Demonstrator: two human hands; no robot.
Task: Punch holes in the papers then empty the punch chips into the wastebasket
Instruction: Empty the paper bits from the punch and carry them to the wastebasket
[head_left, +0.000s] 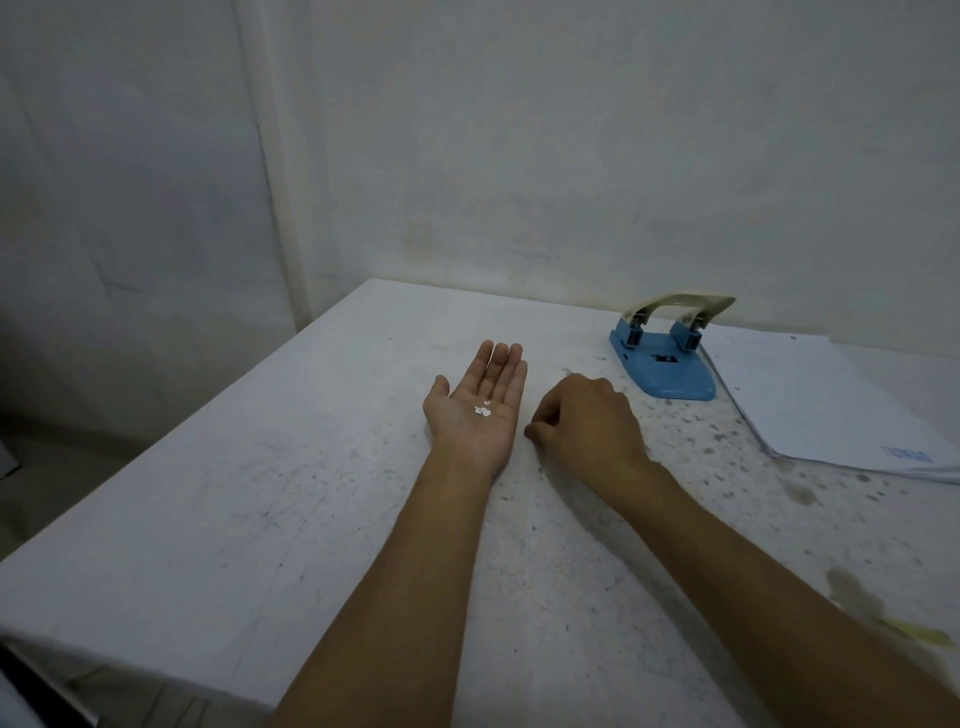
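The left hand (475, 410) lies palm up on the white worktop (260, 493), fingers extended and held side by side, the grip apart. A small cluster of white punch chips (483, 409) rests on the open palm, near the base of the fingers.

The right hand (587, 421) is positioned just beside the left hand, knuckles up, with its fingers curled and the thumb pressed against the fingertips at the worktop surface. The grip is pinched together; whether a chip is held between the fingertips cannot be told.

The blue hole punch (662, 358) stands upright on the worktop beyond the right hand, with its cream lever raised. Its right edge is just beside a stack of white papers (821, 400), which lies flat toward the right edge of the worktop. The worktop surface carries dark specks and stains. A pale wall (571, 156) stands behind the worktop. The wastebasket is not in view.
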